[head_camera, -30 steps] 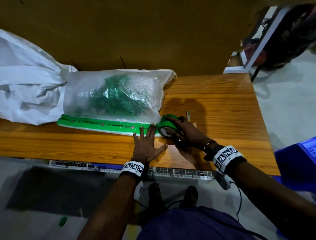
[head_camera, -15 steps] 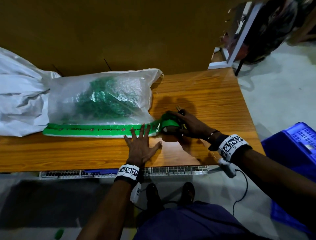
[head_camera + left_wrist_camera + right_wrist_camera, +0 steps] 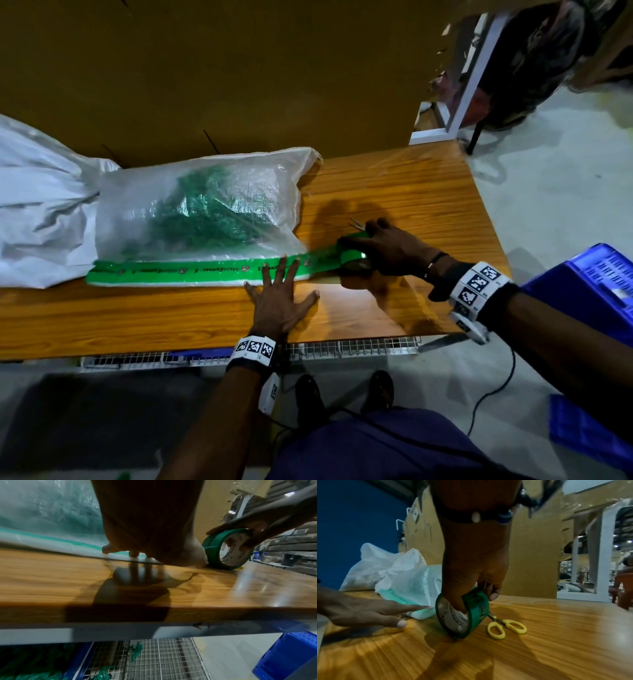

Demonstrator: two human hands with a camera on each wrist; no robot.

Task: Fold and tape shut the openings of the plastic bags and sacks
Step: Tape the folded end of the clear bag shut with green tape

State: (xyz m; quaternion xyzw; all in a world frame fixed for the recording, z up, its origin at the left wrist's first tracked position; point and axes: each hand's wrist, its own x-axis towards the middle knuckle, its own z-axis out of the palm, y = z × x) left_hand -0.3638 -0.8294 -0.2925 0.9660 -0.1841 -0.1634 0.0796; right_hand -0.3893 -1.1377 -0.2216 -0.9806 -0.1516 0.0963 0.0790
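A translucent woven bag [image 3: 205, 209] with green material inside lies on the wooden table [image 3: 394, 192]. A strip of green tape [image 3: 191, 272] runs along its folded near edge. My left hand [image 3: 279, 294] lies flat with straight fingers pressing the tape's right end onto the fold. My right hand [image 3: 387, 248] grips the green tape roll [image 3: 352, 257] just right of the bag, thumb through its core [image 3: 458, 607], with tape stretched from the roll back to the bag. In the left wrist view the roll [image 3: 226, 549] stands on edge on the table.
Yellow-handled scissors [image 3: 506, 626] lie on the table just beyond the roll. A large white sack [image 3: 41, 202] rests left of the bag. A brown cardboard wall [image 3: 239, 75] backs the table. Blue crates [image 3: 589, 301] stand on the floor at right.
My right hand has drawn the tape roll further right, past the bag's end, pulling out more tape. My left hand stays pressed on the taped fold.
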